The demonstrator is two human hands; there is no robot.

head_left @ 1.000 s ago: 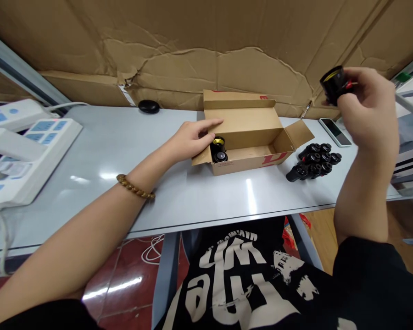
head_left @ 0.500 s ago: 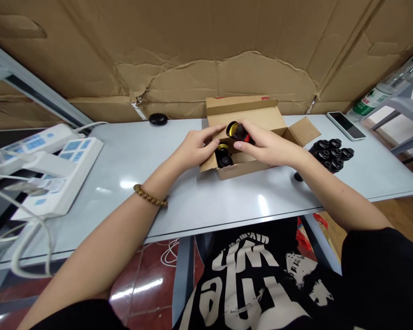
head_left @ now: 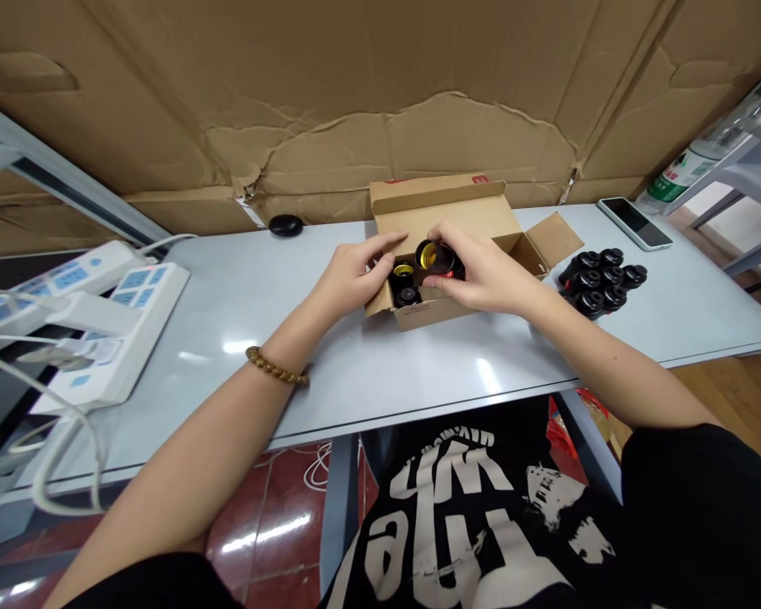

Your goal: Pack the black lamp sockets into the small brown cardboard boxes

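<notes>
A black lamp socket, its yellow threaded mouth turned toward the left, is gripped between the thumb and fingers of my right hand over the box. The open cardboard box lies on the table with its lid tipped back. My left hand holds the box's left end, thumb and index finger curled over the edge. Inside that end sit more sockets, one with its yellow mouth up and one black end up. The lower part of the held socket is partly hidden by my fingers.
A cluster of black sockets stands on the table right of the box. Behind them lie a phone and a plastic bottle. White power strips with cables are at left; a black oval object lies near the cardboard wall.
My right hand has lowered the socket slightly toward the box, and its mouth now faces more toward me. My left hand stays at the box's left end.
</notes>
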